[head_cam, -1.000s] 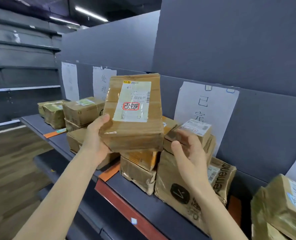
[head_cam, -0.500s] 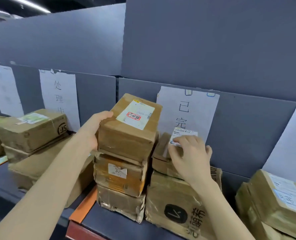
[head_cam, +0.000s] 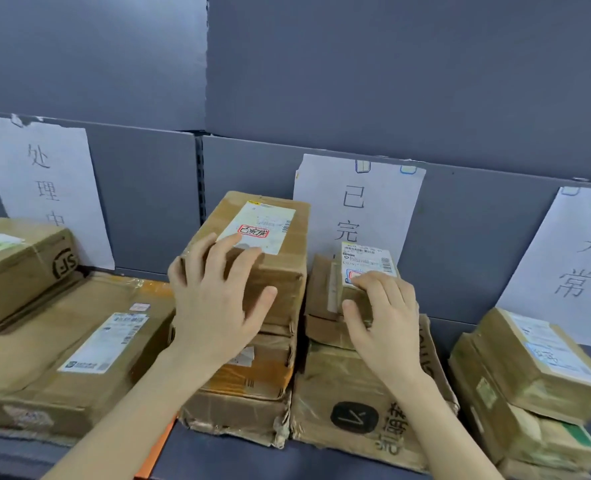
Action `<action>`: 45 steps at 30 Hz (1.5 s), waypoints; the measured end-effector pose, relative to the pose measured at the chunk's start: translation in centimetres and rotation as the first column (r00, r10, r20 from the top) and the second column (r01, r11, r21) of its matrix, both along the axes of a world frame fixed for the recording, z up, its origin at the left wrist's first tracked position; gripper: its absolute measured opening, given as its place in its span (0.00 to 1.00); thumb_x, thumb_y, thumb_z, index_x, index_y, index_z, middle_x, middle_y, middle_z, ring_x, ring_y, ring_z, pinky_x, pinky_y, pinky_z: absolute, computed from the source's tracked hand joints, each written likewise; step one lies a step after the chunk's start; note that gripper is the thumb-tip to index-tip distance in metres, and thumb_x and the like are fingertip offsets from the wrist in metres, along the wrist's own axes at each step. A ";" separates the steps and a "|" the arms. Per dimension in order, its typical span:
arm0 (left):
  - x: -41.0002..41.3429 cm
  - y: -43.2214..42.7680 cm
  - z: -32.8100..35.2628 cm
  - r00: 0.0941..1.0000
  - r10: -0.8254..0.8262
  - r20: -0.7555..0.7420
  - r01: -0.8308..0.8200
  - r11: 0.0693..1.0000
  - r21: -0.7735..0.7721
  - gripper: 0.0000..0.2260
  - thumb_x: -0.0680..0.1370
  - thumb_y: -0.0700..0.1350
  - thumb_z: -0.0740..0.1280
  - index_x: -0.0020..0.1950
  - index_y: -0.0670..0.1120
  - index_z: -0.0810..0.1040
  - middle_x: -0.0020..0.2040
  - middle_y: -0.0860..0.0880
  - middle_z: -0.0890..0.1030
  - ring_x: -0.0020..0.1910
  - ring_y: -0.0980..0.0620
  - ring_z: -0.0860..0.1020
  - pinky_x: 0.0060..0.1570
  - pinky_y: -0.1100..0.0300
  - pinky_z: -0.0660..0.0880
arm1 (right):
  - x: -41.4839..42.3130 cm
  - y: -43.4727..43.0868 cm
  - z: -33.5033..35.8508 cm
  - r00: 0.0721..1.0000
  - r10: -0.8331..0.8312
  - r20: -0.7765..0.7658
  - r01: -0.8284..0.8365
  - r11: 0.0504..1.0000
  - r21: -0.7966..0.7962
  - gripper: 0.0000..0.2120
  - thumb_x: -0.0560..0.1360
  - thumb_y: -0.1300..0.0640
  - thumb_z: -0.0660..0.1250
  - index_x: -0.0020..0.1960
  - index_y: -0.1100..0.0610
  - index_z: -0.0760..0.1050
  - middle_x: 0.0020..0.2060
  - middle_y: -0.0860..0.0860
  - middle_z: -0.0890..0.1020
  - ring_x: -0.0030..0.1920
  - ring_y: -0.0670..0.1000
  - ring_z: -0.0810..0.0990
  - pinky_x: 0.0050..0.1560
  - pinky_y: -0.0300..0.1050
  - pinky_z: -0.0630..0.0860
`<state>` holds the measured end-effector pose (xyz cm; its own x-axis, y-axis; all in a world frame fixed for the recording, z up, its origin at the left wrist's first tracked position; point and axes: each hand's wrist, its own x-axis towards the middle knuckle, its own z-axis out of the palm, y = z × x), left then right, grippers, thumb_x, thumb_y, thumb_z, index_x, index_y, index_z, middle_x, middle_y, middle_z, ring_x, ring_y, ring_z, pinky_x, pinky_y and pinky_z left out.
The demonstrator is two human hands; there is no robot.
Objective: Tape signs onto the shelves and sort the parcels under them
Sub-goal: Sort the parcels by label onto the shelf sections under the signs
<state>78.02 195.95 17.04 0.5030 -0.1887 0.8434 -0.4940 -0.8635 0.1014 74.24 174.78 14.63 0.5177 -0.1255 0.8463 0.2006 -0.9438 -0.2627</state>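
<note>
The left hand [head_cam: 218,306] pressed flat, seemingly seating the stamped parcel [head_cam: 283,268] under the middle sign [head_cam: 356,202]; the right hand [head_cam: 384,323] gripped the small parcel [head_cam: 366,261] alongside.

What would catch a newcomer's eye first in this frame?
Two bare hands at centre: the left hand rests on the top parcel of a three-box stack, the right hand grips a small parcel on the neighbouring pile. Behind them hangs a handwritten paper sign, flanked by two more.

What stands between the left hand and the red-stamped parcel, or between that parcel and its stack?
Nothing visible. The left hand lies directly on the red-stamped parcel, which already sits atop its stack. The right hand grips the small parcel beside it.
</note>
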 end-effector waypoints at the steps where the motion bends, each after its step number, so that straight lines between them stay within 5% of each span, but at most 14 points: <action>1: 0.3 -0.1 -0.4 0.999 0.003 0.033 -0.004 1.000 0.023 0.18 0.73 0.57 0.58 0.58 0.49 0.72 0.61 0.41 0.76 0.62 0.41 0.65 0.54 0.40 0.67 | 0.0 0.0 -0.1 1.000 -0.003 -0.001 0.003 1.000 -0.004 0.15 0.70 0.50 0.59 0.51 0.56 0.78 0.49 0.52 0.82 0.52 0.52 0.69 0.46 0.54 0.73; 7: 2.1 -0.5 -0.8 0.996 -0.041 0.084 0.043 0.999 -0.019 0.19 0.74 0.59 0.59 0.59 0.50 0.70 0.63 0.45 0.67 0.63 0.42 0.64 0.56 0.42 0.63 | 0.2 0.0 -0.3 1.000 0.005 0.015 -0.005 1.000 0.007 0.15 0.71 0.51 0.59 0.52 0.56 0.77 0.50 0.52 0.81 0.52 0.52 0.69 0.48 0.55 0.74; 14: 2.0 -0.6 -0.1 0.992 -0.126 0.016 0.127 0.990 -0.060 0.22 0.72 0.59 0.59 0.61 0.48 0.68 0.61 0.40 0.76 0.63 0.43 0.64 0.56 0.35 0.66 | -0.1 0.0 0.2 0.999 0.028 -0.015 -0.028 1.000 0.007 0.16 0.71 0.51 0.59 0.52 0.57 0.78 0.50 0.52 0.81 0.54 0.50 0.69 0.52 0.55 0.70; 22: 1.0 -0.5 -0.5 0.994 -0.109 0.016 0.110 0.994 -0.029 0.21 0.73 0.57 0.56 0.62 0.49 0.69 0.61 0.41 0.76 0.65 0.43 0.65 0.60 0.30 0.50 | -1.2 0.5 -0.7 1.000 -0.022 0.021 0.022 0.999 -0.027 0.18 0.72 0.53 0.59 0.61 0.52 0.70 0.58 0.55 0.78 0.62 0.54 0.69 0.56 0.69 0.70; 31: -1.6 -3.9 -0.9 0.959 -0.270 0.092 0.267 0.963 0.036 0.23 0.72 0.55 0.59 0.64 0.47 0.69 0.62 0.40 0.74 0.66 0.41 0.65 0.63 0.34 0.55 | -3.9 0.1 -1.2 0.992 -0.115 0.052 0.118 0.991 -0.069 0.18 0.73 0.54 0.61 0.62 0.52 0.68 0.60 0.50 0.71 0.59 0.54 0.71 0.60 0.54 0.66; 45: -7.7 -16.3 -4.6 0.778 -0.619 -0.105 0.628 0.768 0.124 0.22 0.71 0.53 0.60 0.62 0.45 0.70 0.58 0.40 0.77 0.62 0.41 0.68 0.57 0.41 0.69 | -13.5 -8.3 -4.4 0.915 -0.391 -0.099 0.385 0.920 -0.075 0.18 0.72 0.52 0.59 0.62 0.52 0.67 0.59 0.57 0.75 0.60 0.56 0.68 0.59 0.60 0.67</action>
<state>70.29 179.67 12.45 0.2762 -0.5932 0.7562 -0.9263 -0.3740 0.0449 60.76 166.47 10.25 0.5273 -0.2923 0.7978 -0.2111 -0.9546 -0.2102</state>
